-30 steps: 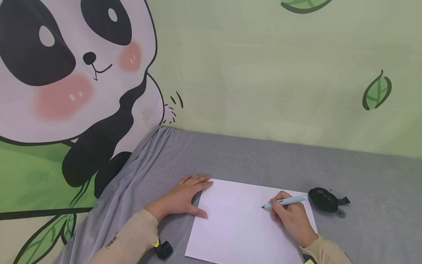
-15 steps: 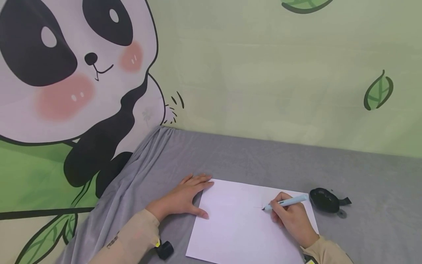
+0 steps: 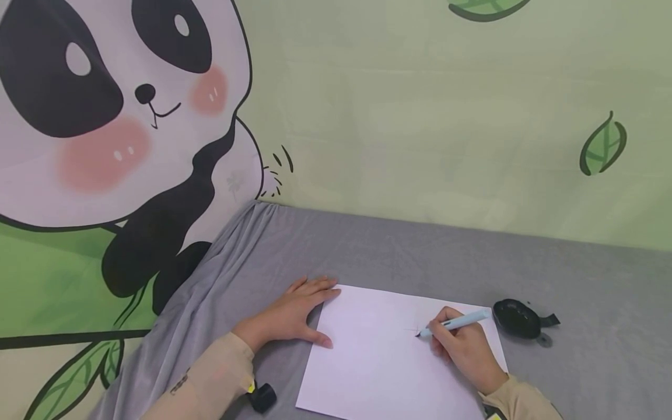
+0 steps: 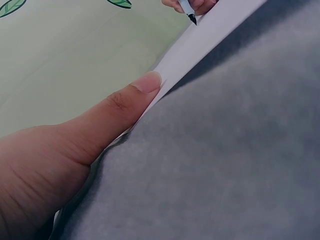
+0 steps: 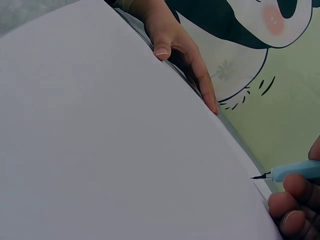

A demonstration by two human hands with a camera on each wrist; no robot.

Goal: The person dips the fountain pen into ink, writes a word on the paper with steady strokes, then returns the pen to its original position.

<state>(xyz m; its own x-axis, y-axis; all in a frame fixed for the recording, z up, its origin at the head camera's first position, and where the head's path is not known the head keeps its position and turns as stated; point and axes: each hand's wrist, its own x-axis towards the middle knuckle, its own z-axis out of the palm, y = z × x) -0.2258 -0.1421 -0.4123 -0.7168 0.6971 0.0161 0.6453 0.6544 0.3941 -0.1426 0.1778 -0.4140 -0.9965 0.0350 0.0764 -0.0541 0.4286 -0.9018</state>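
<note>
A white sheet of paper (image 3: 367,361) lies on the grey cloth. My left hand (image 3: 286,315) rests at its left edge, fingers spread, with the thumb and fingertips on the paper; in the left wrist view the thumb (image 4: 120,102) presses the edge. My right hand (image 3: 464,350) pinches a light blue fountain pen (image 3: 462,320) between thumb and fingers. The pen's dark nib points down and left at the paper. Beside the nib are faint thin lines (image 3: 411,330), seemingly crossing. The right wrist view shows the nib (image 5: 261,176) at the sheet's surface.
A small black oval dish (image 3: 517,318) with a short handle stands just right of the paper's far corner. Grey cloth (image 3: 399,251) covers the table back to a green wall (image 3: 420,140). A panda picture (image 3: 152,169) fills the left side.
The pen's nib has moved slightly down and a little left on the paper, and a short upright line now shows across the horizontal one. My left hand has stayed on the sheet's edge.
</note>
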